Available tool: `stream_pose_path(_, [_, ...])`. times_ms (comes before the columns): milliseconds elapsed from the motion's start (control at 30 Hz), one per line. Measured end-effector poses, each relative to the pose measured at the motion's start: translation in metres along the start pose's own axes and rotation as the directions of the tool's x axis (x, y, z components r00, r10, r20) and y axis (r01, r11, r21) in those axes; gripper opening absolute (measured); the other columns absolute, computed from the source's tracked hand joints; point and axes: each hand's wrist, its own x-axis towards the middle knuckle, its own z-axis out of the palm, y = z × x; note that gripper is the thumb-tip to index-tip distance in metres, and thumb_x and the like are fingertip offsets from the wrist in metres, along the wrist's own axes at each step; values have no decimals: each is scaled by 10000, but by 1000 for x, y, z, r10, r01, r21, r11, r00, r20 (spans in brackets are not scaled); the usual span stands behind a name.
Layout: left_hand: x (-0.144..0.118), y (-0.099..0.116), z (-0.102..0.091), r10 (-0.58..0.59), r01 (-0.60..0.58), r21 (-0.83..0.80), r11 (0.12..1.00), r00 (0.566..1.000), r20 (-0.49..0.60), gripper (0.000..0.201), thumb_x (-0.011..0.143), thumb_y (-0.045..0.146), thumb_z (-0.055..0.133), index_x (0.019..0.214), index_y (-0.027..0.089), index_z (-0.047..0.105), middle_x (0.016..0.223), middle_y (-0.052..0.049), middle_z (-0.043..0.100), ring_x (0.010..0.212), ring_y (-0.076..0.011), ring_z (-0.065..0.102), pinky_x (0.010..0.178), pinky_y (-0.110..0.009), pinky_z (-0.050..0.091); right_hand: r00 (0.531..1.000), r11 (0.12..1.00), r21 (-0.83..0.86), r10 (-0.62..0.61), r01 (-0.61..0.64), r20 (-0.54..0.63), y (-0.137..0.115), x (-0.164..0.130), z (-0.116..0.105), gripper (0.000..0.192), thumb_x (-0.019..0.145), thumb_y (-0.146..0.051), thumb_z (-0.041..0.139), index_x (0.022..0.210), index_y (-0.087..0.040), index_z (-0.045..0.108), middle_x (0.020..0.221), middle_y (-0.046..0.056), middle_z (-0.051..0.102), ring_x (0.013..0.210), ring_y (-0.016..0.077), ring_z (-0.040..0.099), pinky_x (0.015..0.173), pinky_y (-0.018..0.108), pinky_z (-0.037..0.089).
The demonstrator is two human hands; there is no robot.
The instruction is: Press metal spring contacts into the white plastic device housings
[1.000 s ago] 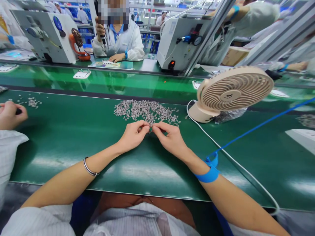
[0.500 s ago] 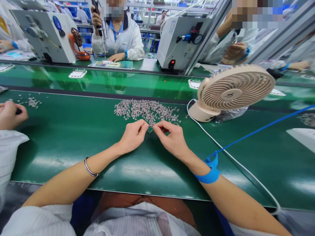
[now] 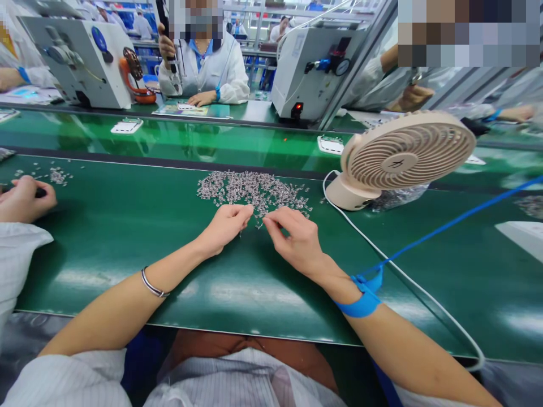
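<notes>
Picking step: left hand (image 3: 223, 226) & right hand (image 3: 297, 240) fingers pinched together on tiny bits by the pile of metal parts (image 3: 252, 191), mid counter (image 3: 106, 226). Next needs a careful pinch.

A glossy, smooth green mat (image 3: 127, 237) was seen covering the bench, with light reflected off it. The heap of small parts (image 3: 250, 189) looked like bright, shiny metal. The fan (image 3: 399, 158) was moulded in matt beige plastic. A polished metal bangle (image 3: 151, 286) and a smooth blue wrist strap (image 3: 360, 302) were worn.
</notes>
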Motion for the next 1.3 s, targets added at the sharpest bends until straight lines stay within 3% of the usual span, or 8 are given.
stream_pose_path(267, [-8, -5, 3, 247, -212, 288, 934, 965, -91, 204, 760, 153, 450, 939, 152, 548, 887, -31, 579, 697, -106, 511, 643, -226, 409, 812, 639, 526, 548, -561, 201, 1, 3, -2, 177, 735, -289, 577, 594, -183, 554, 559, -14, 536, 520, 120, 467, 489, 228, 371])
stream_pose_path(533, [-14, -7, 2, 659, -448, 848, 283, 733, 167, 236, 915, 223, 367, 854, 178, 591, 814, -30, 629, 615, -141, 466, 571, -302, 281, 696, 390, 625, 617, -676, 368, -4, 6, -3, 178, 658, -316, 642, 587, -166, 577, 539, -6, 539, 541, 125, 493, 520, 234, 394])
stream_pose_path(600, [-13, -5, 2, 628, -450, 822, 347, 763, 153, 257, 912, 234, 368, 793, 173, 587, 734, -34, 608, 602, -144, 442, 565, -308, 260, 737, 465, 605, 586, -647, 337, -4, 4, -4, 181, 699, -313, 619, 608, -164, 573, 557, -7, 537, 545, 125, 488, 521, 235, 392])
stream_pose_path(767, [-7, 2, -1, 259, -261, 324, 909, 964, 50, 118, 768, 221, 474, 695, 155, 540, 676, -17, 538, 637, -128, 435, 648, -278, 333, 962, 920, 285, 247, -270, 114, 0, -1, -3, 181, 841, -193, 493, 670, -165, 547, 607, -3, 508, 552, 118, 453, 536, 244, 358])
stream_pose_path(1033, [1, 9, -9, 12, -10, -11, 1000, 970, 241, 198, 689, 310, 358, 549, 171, 371, 567, 0, 422, 520, -87, 400, 487, -201, 355, 970, 944, -248, -238, 218, -55, 2, -2, 0, 202, 911, -91, 441, 758, -163, 551, 700, 38, 581, 632, 147, 517, 584, 281, 355])
stream_pose_path(1133, [2, 10, -10, 6, -2, -16, 1000, 969, 245, 184, 689, 313, 319, 567, 178, 345, 574, 4, 400, 506, -84, 384, 473, -200, 344, 975, 968, -184, -192, 170, -108, 1, -2, -1, 188, 904, -104, 458, 766, -159, 571, 710, 39, 597, 643, 146, 525, 597, 283, 353])
stream_pose_path(1233, [0, 9, -9, 59, -70, 51, 996, 979, 197, 181, 701, 305, 323, 589, 174, 379, 575, 13, 399, 523, -88, 384, 503, -211, 344, 981, 962, 204, 192, -184, -20, 0, -1, -2, 200, 896, -261, 505, 744, -163, 592, 714, 40, 601, 645, 149, 524, 604, 275, 378])
stream_pose_path(1300, [-2, 9, -7, 132, -154, 140, 978, 978, 161, 165, 693, 285, 371, 583, 168, 410, 553, 23, 389, 531, -92, 359, 538, -231, 329, 823, 673, 478, 506, -565, 260, -2, 1, -2, 308, 872, -416, 517, 720, -161, 596, 683, 44, 595, 594, 142, 509, 557, 258, 386])
